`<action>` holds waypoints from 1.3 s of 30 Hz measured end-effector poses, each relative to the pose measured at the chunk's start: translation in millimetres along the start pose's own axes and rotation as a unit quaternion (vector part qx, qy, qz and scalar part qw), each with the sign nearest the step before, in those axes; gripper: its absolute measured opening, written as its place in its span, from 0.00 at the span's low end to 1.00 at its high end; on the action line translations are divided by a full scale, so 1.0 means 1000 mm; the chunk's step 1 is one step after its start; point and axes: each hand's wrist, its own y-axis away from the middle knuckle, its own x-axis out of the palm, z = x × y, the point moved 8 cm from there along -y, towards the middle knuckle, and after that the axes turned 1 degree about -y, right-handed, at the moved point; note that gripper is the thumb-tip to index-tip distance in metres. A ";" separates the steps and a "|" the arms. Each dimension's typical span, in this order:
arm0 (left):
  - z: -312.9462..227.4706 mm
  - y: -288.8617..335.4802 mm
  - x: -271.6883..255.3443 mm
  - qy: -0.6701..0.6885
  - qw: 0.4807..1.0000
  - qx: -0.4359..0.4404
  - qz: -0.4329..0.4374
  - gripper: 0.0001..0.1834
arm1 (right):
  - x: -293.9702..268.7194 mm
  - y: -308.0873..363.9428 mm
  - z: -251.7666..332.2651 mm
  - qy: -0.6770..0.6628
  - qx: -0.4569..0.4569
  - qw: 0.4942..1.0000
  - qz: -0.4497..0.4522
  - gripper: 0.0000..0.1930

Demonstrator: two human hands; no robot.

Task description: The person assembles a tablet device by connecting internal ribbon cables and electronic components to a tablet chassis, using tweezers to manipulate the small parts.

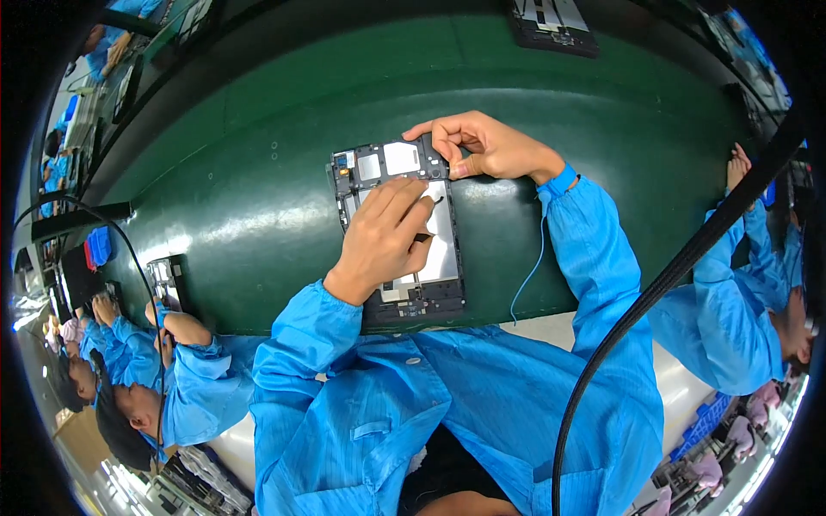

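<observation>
An opened tablet [443, 249] lies on the green table in front of me, with a black frame, silver plates and small circuit parts showing. My left hand [383, 232] is over its middle, fingers bent and resting on it, with a gap between thumb and index finger; nothing shows in that hand. At the tablet's top right corner my right hand [490, 148] pinches the edge between thumb and fingers. Whether those fingertips also hold a small part is hidden. A blue wrist band [562, 179] with a thin cord circles my right wrist.
Another opened device [555, 26] lies at the table's far edge. A smaller one [166, 282] is at the left, beside a co-worker in blue [202, 378]. Another co-worker [731, 318] sits at the right. A thick black cable [662, 284] crosses the view's right side.
</observation>
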 end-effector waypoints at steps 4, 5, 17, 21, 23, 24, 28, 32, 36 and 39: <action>-0.001 0.000 -0.001 -0.003 1.000 -0.001 -0.002 0.26 | 0.000 0.001 0.001 -0.001 -0.001 1.000 -0.010 0.15; -0.001 0.001 -0.001 -0.004 1.000 -0.002 -0.002 0.26 | 0.000 0.001 0.002 -0.002 -0.001 1.000 -0.009 0.15; -0.001 0.000 -0.001 -0.008 1.000 -0.001 -0.007 0.26 | 0.001 0.000 -0.003 0.016 0.021 1.000 0.010 0.15; -0.002 -0.001 -0.001 -0.005 1.000 -0.003 -0.006 0.24 | -0.003 0.001 -0.002 -0.019 0.007 1.000 -0.017 0.16; -0.002 -0.001 -0.001 -0.010 1.000 0.001 -0.009 0.23 | -0.003 0.002 -0.002 -0.026 0.004 0.999 -0.020 0.16; -0.003 0.000 -0.002 -0.015 1.000 0.005 -0.011 0.23 | -0.004 0.002 -0.003 -0.027 0.008 0.999 -0.023 0.16; -0.004 -0.001 -0.002 -0.017 1.000 0.010 -0.017 0.22 | -0.004 0.002 -0.003 -0.035 0.009 0.999 -0.025 0.17; -0.005 -0.005 -0.005 0.003 1.000 -0.004 -0.023 0.21 | -0.004 0.001 0.000 -0.021 0.006 1.000 -0.016 0.17; -0.004 -0.007 -0.004 0.004 1.000 -0.010 -0.013 0.21 | -0.004 0.000 0.001 -0.033 0.005 0.999 -0.024 0.16; -0.007 -0.007 -0.002 0.000 1.000 -0.010 0.002 0.22 | -0.005 -0.001 0.005 -0.038 -0.012 0.999 -0.035 0.16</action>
